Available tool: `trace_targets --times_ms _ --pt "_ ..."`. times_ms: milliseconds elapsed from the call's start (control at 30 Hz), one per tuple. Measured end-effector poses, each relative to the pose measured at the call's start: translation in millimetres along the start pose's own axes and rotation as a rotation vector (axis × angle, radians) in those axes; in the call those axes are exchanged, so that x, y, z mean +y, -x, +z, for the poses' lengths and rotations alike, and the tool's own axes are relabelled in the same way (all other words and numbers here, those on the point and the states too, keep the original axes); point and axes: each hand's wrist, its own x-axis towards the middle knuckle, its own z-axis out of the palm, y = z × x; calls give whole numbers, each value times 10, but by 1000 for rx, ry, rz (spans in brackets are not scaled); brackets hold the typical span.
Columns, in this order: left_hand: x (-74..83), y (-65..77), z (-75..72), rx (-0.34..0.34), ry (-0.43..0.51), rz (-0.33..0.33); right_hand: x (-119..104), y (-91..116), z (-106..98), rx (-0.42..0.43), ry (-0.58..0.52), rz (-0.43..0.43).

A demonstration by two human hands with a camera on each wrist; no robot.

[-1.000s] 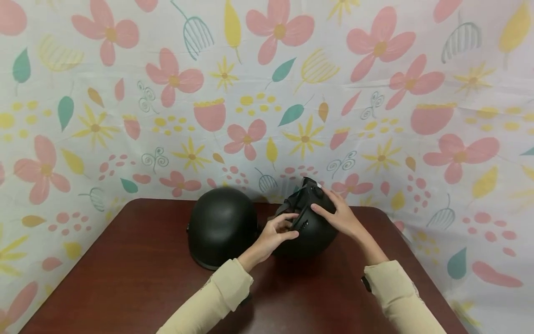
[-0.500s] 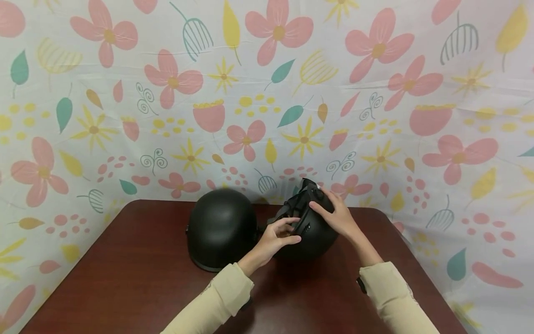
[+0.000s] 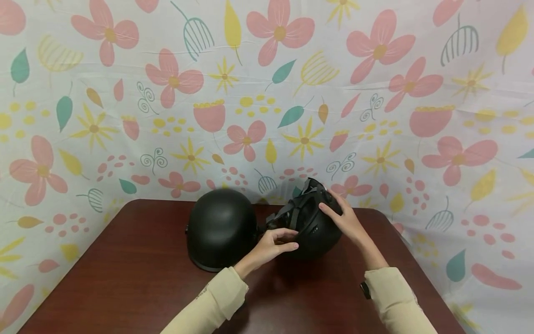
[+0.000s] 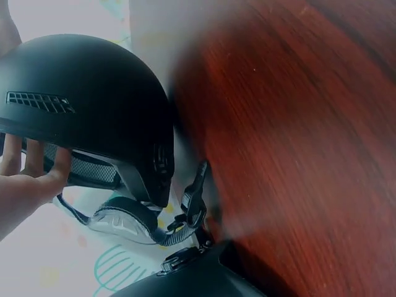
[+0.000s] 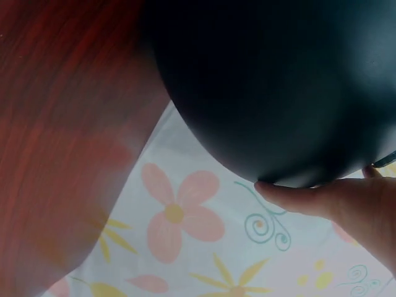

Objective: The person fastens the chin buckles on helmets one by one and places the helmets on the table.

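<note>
Beside the upright helmet (image 3: 221, 227), the tilted helmet (image 3: 322, 239) is gripped by the left hand (image 3: 269, 246), fingers curled, and right hand (image 3: 348, 220), fingers part-spread; were either loosened, it could roll across the desk (image 3: 137, 264).

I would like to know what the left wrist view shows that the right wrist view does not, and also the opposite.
Only left wrist: the left hand at the rim of a round, hard-shelled black helmet, its narrow grid-like vent, grey-black webbing strap, and part of a second smooth black helmet.

Only right wrist: a pink-petalled, yellow-centred flower, and a fingertip of the right hand touching the shell.

Both: the held helmet, the red-brown wood-grained table and the white patterned backdrop.
</note>
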Motion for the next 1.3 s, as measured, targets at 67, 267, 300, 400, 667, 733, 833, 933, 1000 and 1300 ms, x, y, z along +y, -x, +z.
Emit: trace_targets --times_ms 67,267,300,400,667,733,833,933,1000,1300 --pt "-3 0 5 2 -7 8 8 8 -1 0 -11 5" --pt "-32 -17 36 39 20 17 26 49 -22 1 -16 22" --pt "-37 -17 41 44 27 14 27 60 -32 -2 -17 34" --pt "-46 5 34 50 36 6 14 75 -48 -21 -52 72" --pt "-92 6 69 43 -39 -20 44 75 -115 -47 -153 66" --pt "-97 16 75 64 -63 -45 74 86 -100 -53 -180 69" --pt "-101 21 87 94 -117 -64 137 111 -72 -53 -208 82" --pt "-116 -1 110 120 -200 -46 198 133 -41 -65 -228 107" --pt "-125 -17 123 131 -246 -31 235 139 -22 -65 -229 121" --pt "-117 -84 128 153 -267 5 322 142 -52 -50 -198 144"
